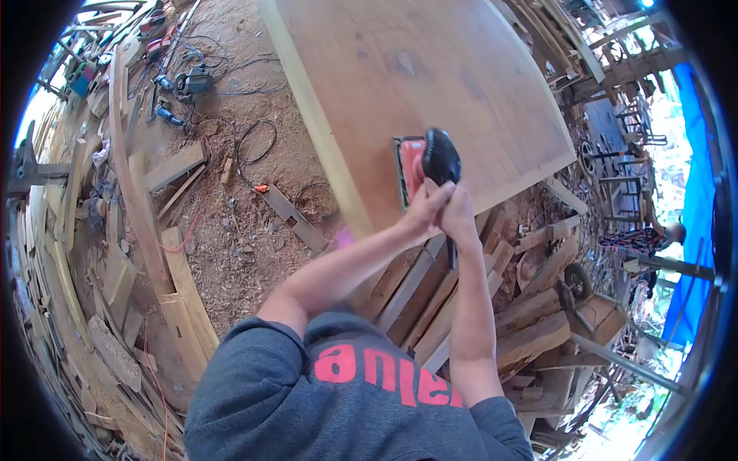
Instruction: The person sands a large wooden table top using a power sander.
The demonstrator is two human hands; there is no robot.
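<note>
A red and black electric sander [441,158] rests with its flat pad on a broad wooden slab [415,84], close to the slab's near edge. My left hand [427,209] is closed round the near end of the sander. Right beside it, touching, my right hand [459,213] is wrapped on the same end, near where a dark cord hangs down. The fingers of both hands are partly hidden behind each other. Brown wood with a paler strip along its left edge makes up the slab, and a dark knot [405,63] shows further up.
Sawdust covers the ground at left, with power tools [195,80], a black cable [257,142] and an orange plug [261,188]. Long boards [127,184] lie further left. Stacked timber [530,330] sits below the slab at right. Another person in patterned clothing [634,240] is at far right.
</note>
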